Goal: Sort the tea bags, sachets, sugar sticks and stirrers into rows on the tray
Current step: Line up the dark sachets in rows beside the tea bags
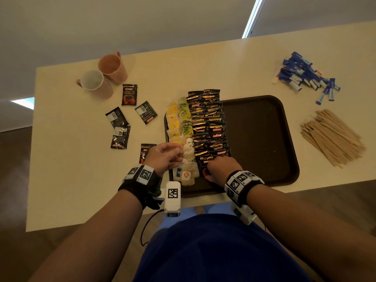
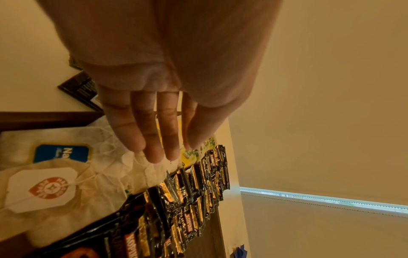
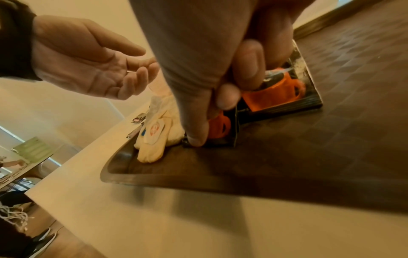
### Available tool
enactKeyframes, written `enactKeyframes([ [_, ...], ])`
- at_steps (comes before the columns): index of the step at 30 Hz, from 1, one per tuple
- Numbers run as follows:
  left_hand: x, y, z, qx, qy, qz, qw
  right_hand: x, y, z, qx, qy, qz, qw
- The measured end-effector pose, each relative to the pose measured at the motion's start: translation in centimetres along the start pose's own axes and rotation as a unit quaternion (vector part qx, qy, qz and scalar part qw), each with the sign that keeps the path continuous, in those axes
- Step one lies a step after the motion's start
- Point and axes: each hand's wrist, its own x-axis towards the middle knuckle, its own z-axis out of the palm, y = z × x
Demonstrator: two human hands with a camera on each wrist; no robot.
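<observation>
From my remote seat I take the brown tray [image 1: 262, 139] as the marker and read across. Far left of it on the desk [image 1: 61, 180] stand two pink cups [image 1: 103, 78], and between them and the tray five black coffee sachets [image 1: 130, 116] lie loose, one of them half under my left wrist, so that sort is not finished. On the tray's left part the tea bags [image 1: 179, 123] already form two columns, yellow and green ones at the far end, white paper ones at the near end. My left hand [image 1: 164, 157] hovers just over the white ones, fingers relaxed and straight, holding nothing. Just right of the tea, two columns of black-and-gold sachets [image 1: 209, 123] run the tray's length. At their near end my right hand [image 3: 212, 73] presses a black sachet with an orange cup print [image 3: 280, 94] down onto the tray, fingertips [image 3: 196, 137] curled onto a second one beside it. The tray's right half is bare. Right of the tray, on the desk, the blue sugar sticks [image 1: 305, 76] and the wooden stirrers [image 1: 331, 137] sit in untouched heaps. I judge it roughly half done.
</observation>
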Motion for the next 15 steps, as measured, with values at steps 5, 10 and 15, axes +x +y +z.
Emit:
enactKeyframes([
  [5,0.00,0.20,0.12,0.000,0.005,0.000,1.000,0.14,0.20,-0.42,-0.008,0.007,0.002,1.000],
  [10,-0.04,0.21,0.19,0.000,0.004,0.000,1.000,-0.15,0.21,-0.02,-0.001,0.000,-0.005,1.000],
  [15,-0.07,0.19,0.10,-0.006,0.004,-0.001,1.000,-0.47,0.25,0.15,0.003,0.002,-0.011,1.000],
])
